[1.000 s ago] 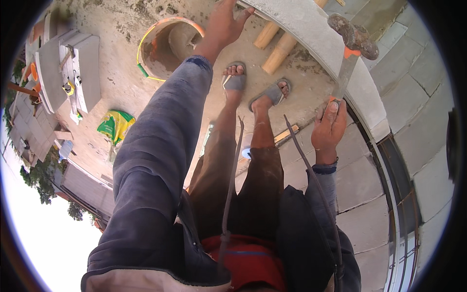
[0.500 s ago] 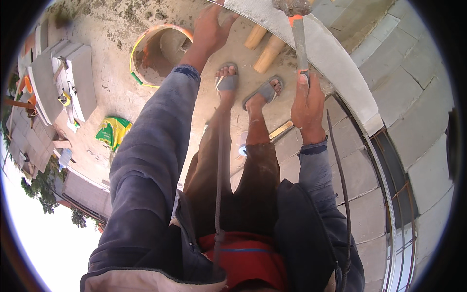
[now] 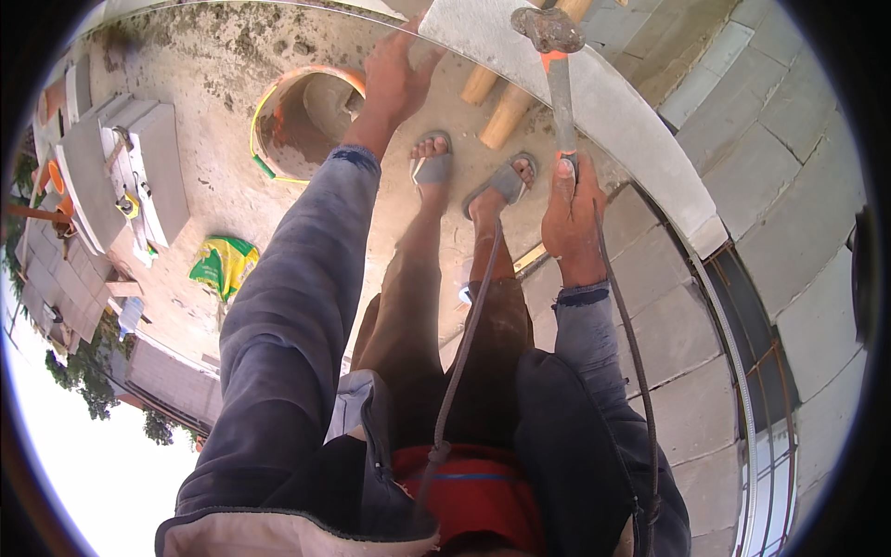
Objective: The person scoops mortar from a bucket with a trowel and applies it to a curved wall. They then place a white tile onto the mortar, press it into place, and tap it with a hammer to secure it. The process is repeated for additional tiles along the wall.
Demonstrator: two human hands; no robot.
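My right hand (image 3: 574, 218) is closed round the handle of a hammer (image 3: 561, 93). Its rough, mortar-crusted head points away from me, with an orange band below it on the grey handle. The hammer head is above a long pale grey block (image 3: 640, 130), which looks curved in this view. I cannot tell whether they touch. My left hand (image 3: 397, 76) reaches forward to the left end of that block, fingers stretched out and apart. Its fingertips are at the block's edge, partly blurred, beside another pale block at the top rim.
Left of my feet stands a bucket (image 3: 311, 121) with grey mortar inside. Round wooden poles (image 3: 506, 116) lie under the block. Stacked grey blocks (image 3: 162, 172) and a green-yellow bag (image 3: 225, 265) are at left. Steel bars (image 3: 766, 371) run along the block wall at right.
The hammer and my right hand have shifted slightly left and nearer to me, bringing the whole hammer head into view. My left hand has moved slightly left and its fingertips stay by the block's edge.
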